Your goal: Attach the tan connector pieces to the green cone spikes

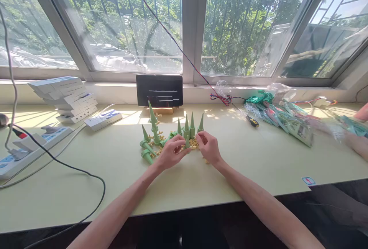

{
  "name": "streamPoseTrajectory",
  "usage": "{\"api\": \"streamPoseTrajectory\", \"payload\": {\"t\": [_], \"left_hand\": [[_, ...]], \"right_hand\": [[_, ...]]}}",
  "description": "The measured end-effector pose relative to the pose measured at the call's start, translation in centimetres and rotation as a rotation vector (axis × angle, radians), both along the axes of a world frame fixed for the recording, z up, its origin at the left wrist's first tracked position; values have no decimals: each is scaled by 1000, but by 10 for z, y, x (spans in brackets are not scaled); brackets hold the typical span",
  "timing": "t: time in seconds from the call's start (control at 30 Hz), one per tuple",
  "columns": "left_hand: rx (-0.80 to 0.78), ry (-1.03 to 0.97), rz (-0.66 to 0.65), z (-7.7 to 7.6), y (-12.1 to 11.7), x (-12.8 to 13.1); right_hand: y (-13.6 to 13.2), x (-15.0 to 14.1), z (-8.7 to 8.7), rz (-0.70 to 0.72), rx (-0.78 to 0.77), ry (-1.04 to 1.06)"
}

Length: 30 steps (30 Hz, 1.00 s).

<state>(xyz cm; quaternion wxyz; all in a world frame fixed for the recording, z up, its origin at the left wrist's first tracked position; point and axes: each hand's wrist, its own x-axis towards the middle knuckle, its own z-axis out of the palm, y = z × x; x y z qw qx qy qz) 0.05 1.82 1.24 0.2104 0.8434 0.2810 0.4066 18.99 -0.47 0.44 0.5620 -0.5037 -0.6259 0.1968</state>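
Observation:
Several green cone-shaped plastic parts (186,125) stand and lie in the middle of the pale table (115,172), with small yellow pegs (194,143) scattered among them. My left hand (171,151) is closed around one small green cone (187,141) held upright. My right hand (208,146) sits just right of it with fingers curled in a pinch over the yellow pegs; what it grips is too small to make out. More green cones (147,146) lie to the left of my left hand.
A dark tablet (159,90) leans against the window sill behind the cones. White boxes (66,97) and a power strip (25,145) with cables sit at left. A screwdriver (252,121) and bagged parts (287,120) lie at right, where another person's arm (359,141) shows.

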Motion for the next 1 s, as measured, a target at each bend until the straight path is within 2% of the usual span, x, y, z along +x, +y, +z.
{"api": "streamPoseTrajectory", "payload": {"t": [0.13, 0.4, 0.7, 0.83, 1.0], "left_hand": [[116, 114, -23, -4, 2, -3], [25, 410, -193, -4, 3, -5], [-4, 418, -238, 6, -2, -9], [26, 350, -192, 2, 0, -8], [86, 90, 48, -2, 5, -5]], "right_hand": [[0, 0, 1, -24, 6, 7], [0, 1, 3, -43, 5, 7], [-3, 2, 5, -19, -8, 9], [-3, 0, 4, 3, -4, 21], [-4, -1, 2, 54, -14, 62]]}}
